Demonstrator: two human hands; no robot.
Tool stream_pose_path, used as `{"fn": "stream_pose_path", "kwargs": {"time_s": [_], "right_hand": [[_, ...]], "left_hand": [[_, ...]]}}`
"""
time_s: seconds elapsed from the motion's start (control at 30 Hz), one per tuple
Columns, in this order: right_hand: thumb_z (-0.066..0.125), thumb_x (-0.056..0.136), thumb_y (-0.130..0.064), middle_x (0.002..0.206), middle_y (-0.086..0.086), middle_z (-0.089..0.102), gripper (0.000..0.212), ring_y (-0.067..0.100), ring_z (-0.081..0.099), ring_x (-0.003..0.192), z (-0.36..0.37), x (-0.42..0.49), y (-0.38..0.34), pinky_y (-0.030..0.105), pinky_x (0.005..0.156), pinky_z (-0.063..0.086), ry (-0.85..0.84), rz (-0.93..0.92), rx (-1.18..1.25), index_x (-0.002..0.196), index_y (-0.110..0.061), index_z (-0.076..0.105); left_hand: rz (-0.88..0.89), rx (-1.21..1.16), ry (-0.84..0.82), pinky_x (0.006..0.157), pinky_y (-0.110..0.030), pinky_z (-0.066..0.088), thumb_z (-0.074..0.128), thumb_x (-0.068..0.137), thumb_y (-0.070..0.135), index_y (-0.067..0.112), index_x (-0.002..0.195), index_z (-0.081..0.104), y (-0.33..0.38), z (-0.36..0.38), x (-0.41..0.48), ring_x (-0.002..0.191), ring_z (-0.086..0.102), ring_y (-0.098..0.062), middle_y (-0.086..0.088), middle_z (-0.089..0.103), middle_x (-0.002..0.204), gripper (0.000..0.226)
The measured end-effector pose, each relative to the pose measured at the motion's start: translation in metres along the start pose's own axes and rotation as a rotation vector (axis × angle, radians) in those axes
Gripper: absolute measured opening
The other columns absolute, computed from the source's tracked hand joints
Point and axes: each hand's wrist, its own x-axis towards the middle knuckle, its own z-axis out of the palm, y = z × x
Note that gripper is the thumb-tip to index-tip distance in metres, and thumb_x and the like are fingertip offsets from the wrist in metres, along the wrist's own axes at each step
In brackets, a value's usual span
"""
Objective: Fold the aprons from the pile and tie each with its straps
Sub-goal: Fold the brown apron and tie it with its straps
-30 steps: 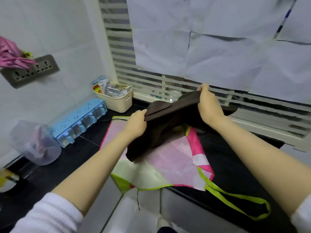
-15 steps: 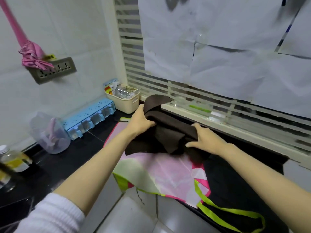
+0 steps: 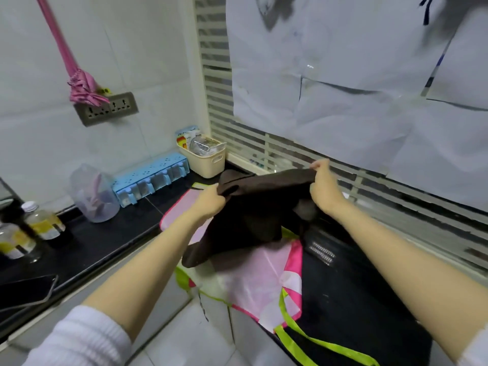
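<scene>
Step in hand: folding brown apron. Left hand grips its left edge, right hand pinches its far right edge. Apron held up over pink apron on black tabletop. Next, likely: lay flat, fold again, find straps, tie.

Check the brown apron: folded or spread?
Loosely bunched, not neatly folded: brown apron hangs between left hand and right hand, draping onto the pink apron.

Dark brown apron bunched, held up over pink apron spread on counter.
</scene>
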Motion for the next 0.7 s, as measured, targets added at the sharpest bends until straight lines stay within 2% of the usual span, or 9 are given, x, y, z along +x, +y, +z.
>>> {"fn": "stream_pose_path", "kwargs": {"time_s": [0.07,0.13,0.23,0.3,0.4,0.5,0.6,0.63,0.7], "right_hand": [[0.027,0.08,0.019,0.109,0.016,0.05,0.05,0.026,0.047,0.087,-0.016,0.006,-0.031,0.028,0.069,0.04,0.097,-0.083,0.106,0.124,-0.004,0.033],[0.027,0.076,0.02,0.126,0.015,0.046,0.054,0.022,0.046,0.1,-0.029,0.009,-0.055,0.023,0.078,0.039,0.145,-0.182,0.15,0.123,-0.005,0.034],[0.03,0.076,0.019,0.119,0.01,0.05,0.051,0.015,0.052,0.095,-0.04,0.003,-0.088,0.007,0.065,0.039,0.18,-0.297,0.253,0.119,-0.008,0.035],[0.032,0.076,0.018,0.109,0.007,0.052,0.049,0.008,0.052,0.087,-0.04,-0.008,-0.108,0.004,0.062,0.04,0.18,-0.356,0.306,0.118,-0.008,0.035],[0.035,0.076,0.016,0.104,0.005,0.053,0.048,0.006,0.052,0.085,-0.028,-0.028,-0.135,0.004,0.062,0.041,0.17,-0.419,0.361,0.118,-0.006,0.035],[0.037,0.078,0.016,0.099,0.0,0.052,0.045,0.001,0.051,0.082,-0.008,-0.05,-0.158,0.003,0.061,0.04,0.123,-0.44,0.415,0.117,-0.007,0.035],[0.038,0.077,0.017,0.103,0.003,0.052,0.045,0.001,0.051,0.085,0.019,-0.075,-0.176,0.001,0.064,0.039,0.06,-0.459,0.452,0.111,-0.011,0.034],[0.038,0.077,0.018,0.104,0.004,0.052,0.045,0.004,0.051,0.086,0.028,-0.082,-0.181,0.001,0.065,0.039,0.038,-0.46,0.465,0.111,-0.012,0.034],[0.04,0.077,0.017,0.106,0.005,0.053,0.045,0.008,0.053,0.089,0.045,-0.095,-0.188,0.002,0.067,0.039,-0.013,-0.455,0.493,0.11,-0.013,0.034]], "left_hand": [[0.025,-0.188,0.141,0.059,-0.025,0.038,0.046,0.091,0.003,0.006,0.094,0.057,0.014,-0.012,-0.006,0.08,0.053,-0.021,-0.009,0.059,0.086,0.012],[0.084,-0.288,0.245,0.057,-0.022,0.041,0.047,0.091,0.003,0.009,0.093,0.056,0.03,-0.026,-0.017,0.074,0.054,-0.018,-0.004,0.059,0.079,0.011],[0.181,-0.348,0.404,0.042,-0.012,0.042,0.041,0.091,-0.002,0.007,0.093,0.051,0.052,-0.05,-0.038,0.063,0.05,-0.009,0.002,0.053,0.072,0.014],[0.237,-0.364,0.504,0.039,-0.01,0.04,0.038,0.089,-0.007,0.008,0.081,0.048,0.056,-0.066,-0.049,0.058,0.043,-0.004,0.003,0.048,0.068,0.02],[0.298,-0.338,0.607,0.048,-0.011,0.034,0.039,0.086,-0.008,0.018,0.07,0.045,0.044,-0.093,-0.062,0.059,0.038,-0.005,0.005,0.047,0.065,0.031],[0.3,-0.338,0.634,0.061,-0.019,0.043,0.044,0.089,-0.002,0.011,0.091,0.052,0.022,-0.115,-0.08,0.073,0.05,-0.013,0.001,0.056,0.078,0.015],[0.285,-0.347,0.616,0.078,-0.033,0.05,0.048,0.09,0.01,0.01,0.107,0.053,-0.007,-0.134,-0.105,0.089,0.059,-0.019,-0.004,0.061,0.096,0.017],[0.283,-0.317,0.62,0.077,-0.033,0.05,0.049,0.088,0.017,0.01,0.107,0.053,-0.016,-0.14,-0.113,0.086,0.059,-0.017,-0.001,0.061,0.092,0.021],[0.278,-0.252,0.623,0.067,-0.026,0.046,0.046,0.08,0.026,0.01,0.101,0.053,-0.034,-0.15,-0.127,0.076,0.054,-0.009,0.008,0.056,0.081,0.027]]}}
